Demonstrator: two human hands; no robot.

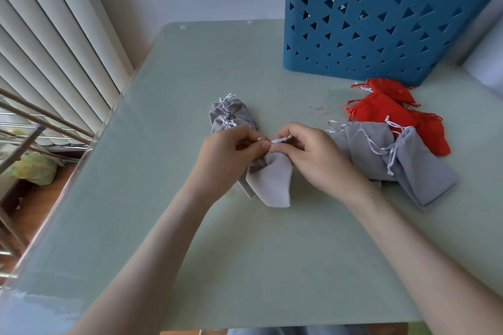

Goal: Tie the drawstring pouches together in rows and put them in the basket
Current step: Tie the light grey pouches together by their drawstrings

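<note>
While both hands meet over the middle of the pale green surface [245, 253], they pinch a white drawstring [280, 140] between them. The left hand [231, 149] grips one end between thumb and forefinger, and the right hand [313, 155] pinches the other, its remaining fingers curled in. A short stretch of cord shows between the fingertips.

Below the cord hangs a light grey pouch [272, 182], its neck gathered up at the hands and its bottom edge lying on the surface toward the near side. A darker grey fold shows at its left edge; whether that is a second pouch cannot be told.

Just beyond the left hand, on the far side, lie two tied grey pouches [231, 114] with knotted white cords at their necks. To the right of the right hand sits a pile of loose grey pouches [367, 149], overlapping, with white strings trailing across them. Behind and partly under that pile lie red pouches [386, 114].

At the far right stands the blue basket [381, 35], its wall pierced with triangular holes, close to the red pouches. White vertical blinds [54, 35] fill the left.
</note>
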